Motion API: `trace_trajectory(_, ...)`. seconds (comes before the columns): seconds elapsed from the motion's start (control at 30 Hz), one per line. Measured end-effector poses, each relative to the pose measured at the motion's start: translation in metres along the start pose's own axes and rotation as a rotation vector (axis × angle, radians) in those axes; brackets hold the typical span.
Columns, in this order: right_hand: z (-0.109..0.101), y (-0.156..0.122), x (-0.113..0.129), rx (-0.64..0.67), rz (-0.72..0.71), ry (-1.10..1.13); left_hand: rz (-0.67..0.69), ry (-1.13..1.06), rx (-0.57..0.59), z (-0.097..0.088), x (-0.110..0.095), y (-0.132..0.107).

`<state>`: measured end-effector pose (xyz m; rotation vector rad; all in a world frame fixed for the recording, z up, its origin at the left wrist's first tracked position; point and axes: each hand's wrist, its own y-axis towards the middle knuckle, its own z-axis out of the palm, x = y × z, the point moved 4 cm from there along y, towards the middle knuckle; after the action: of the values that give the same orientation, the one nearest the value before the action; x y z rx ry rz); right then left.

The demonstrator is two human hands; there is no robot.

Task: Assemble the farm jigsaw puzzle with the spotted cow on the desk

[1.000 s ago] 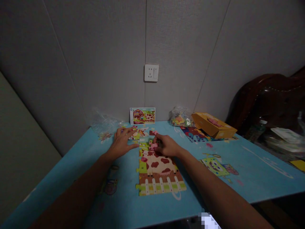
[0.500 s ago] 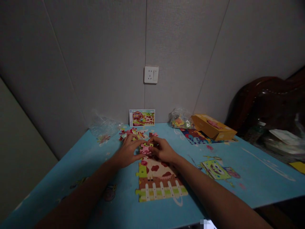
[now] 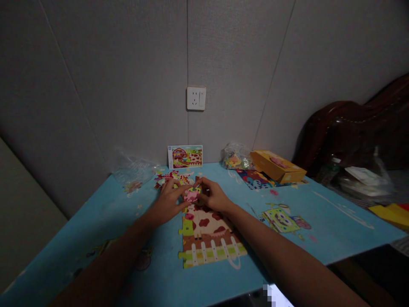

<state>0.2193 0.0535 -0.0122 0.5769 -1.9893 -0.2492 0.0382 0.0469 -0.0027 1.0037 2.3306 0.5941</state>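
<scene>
A pink jigsaw puzzle piece with a little green on its top edge is held between my two hands, just beyond the joined puzzle. My left hand has its fingertips and thumb at the left side of the piece. On the opposite side, my right hand pinches it, fingers curled. Below them lies the partly joined puzzle, showing a spotted cow and a white fence; my right forearm covers its right edge. Loose puzzle pieces lie behind my left hand, partly hidden by it.
A picture card leans on the wall below a socket. A clear plastic bag lies at left. At right are a bag of pieces, a yellow box and another colourful puzzle. The tablecloth is blue.
The view has swung slightly right, so everything sits a little further left. Both hands still hold the pink piece, which now appears slightly higher above the joined puzzle.
</scene>
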Motion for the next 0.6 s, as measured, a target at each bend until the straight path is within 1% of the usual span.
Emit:
trace_trajectory(0.13, 0.002, -0.002, 0.002, 0.003, 0.029, 0.090, 0.007, 0.023, -0.010, -0.008, -0.001, -0.004)
trace_trajectory(0.27, 0.003, -0.004, 0.009, 0.000, 0.033, 0.198, 0.009, 0.029, -0.024, -0.014, -0.004, -0.004)
trace_trajectory(0.4, 0.005, -0.004, 0.015, 0.011, 0.051, 0.316, 0.063, 0.040, -0.036, -0.018, -0.011, -0.002)
trace_trajectory(0.53, 0.009, -0.003, 0.013, 0.016, 0.094, 0.401, 0.135, 0.030, -0.015, -0.019, -0.017, 0.000)
trace_trajectory(0.6, 0.010, -0.004, 0.013, 0.027, 0.098, 0.425, 0.143, 0.022, -0.014, -0.020, -0.018, 0.000)
